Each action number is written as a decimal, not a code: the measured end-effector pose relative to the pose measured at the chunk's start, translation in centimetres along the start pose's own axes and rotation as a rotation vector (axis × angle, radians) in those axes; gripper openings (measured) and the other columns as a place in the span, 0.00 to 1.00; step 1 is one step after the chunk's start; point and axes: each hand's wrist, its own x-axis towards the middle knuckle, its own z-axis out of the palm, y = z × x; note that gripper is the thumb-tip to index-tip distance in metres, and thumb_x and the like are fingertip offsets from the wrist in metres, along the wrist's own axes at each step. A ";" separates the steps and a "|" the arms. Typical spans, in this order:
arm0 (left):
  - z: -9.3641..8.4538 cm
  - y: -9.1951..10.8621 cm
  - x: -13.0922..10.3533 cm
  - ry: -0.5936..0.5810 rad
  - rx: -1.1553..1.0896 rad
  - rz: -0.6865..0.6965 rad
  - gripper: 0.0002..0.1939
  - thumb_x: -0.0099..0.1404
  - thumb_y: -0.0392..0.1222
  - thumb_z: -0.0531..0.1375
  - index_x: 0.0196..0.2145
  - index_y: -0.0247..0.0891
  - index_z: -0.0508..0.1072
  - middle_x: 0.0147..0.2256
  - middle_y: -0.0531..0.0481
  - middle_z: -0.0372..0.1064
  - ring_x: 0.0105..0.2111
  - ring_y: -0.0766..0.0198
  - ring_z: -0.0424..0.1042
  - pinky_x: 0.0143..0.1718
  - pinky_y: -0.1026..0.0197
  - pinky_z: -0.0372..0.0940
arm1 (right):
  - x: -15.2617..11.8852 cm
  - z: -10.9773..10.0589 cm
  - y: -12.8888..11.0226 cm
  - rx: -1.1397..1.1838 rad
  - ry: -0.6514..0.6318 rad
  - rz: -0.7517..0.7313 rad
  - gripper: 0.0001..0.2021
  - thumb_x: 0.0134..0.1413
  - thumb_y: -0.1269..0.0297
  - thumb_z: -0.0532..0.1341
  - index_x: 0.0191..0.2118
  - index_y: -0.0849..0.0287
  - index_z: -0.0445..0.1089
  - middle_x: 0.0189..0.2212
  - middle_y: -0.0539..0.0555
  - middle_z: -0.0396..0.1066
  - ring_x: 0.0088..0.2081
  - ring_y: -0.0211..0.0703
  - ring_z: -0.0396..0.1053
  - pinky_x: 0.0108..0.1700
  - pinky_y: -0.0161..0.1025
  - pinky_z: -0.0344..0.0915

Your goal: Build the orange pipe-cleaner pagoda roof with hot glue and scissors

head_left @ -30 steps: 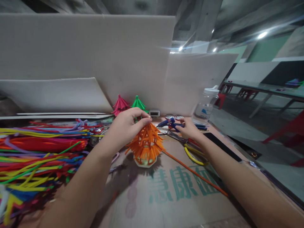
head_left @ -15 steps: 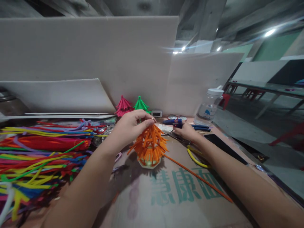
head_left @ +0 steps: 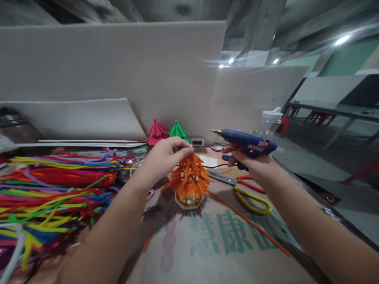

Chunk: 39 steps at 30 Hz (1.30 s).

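An orange pipe-cleaner tree stands upright on a pale, many-sided base. My left hand pinches the tree at its tip between thumb and fingers. Held up to the right of the tree, a blue hot glue gun has its metal nozzle pointing left and a small red light on its body. The fingers of my right hand are wrapped around its handle. One long orange pipe cleaner trails from the tree's lower right across the cardboard.
Scissors with red and yellow handles lie below the glue gun. Bundles of coloured pipe cleaners cover the left side. Behind stand a pink tree, a green tree, a small display and a clear bottle.
My right hand has raised the glue gun from the table's back right, bringing it up and nearer. The scissors now show fully. My left hand keeps hold of the orange tree's tip.
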 end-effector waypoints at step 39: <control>0.1 -0.2 0.0 -0.092 -0.203 -0.028 0.09 0.62 0.45 0.64 0.36 0.37 0.80 0.32 0.50 0.78 0.34 0.63 0.75 0.37 0.63 0.65 | -2.8 1.0 -4.0 -0.432 -0.175 -0.267 0.29 0.51 0.31 0.57 0.27 0.57 0.66 0.21 0.49 0.64 0.23 0.37 0.60 0.26 0.36 0.57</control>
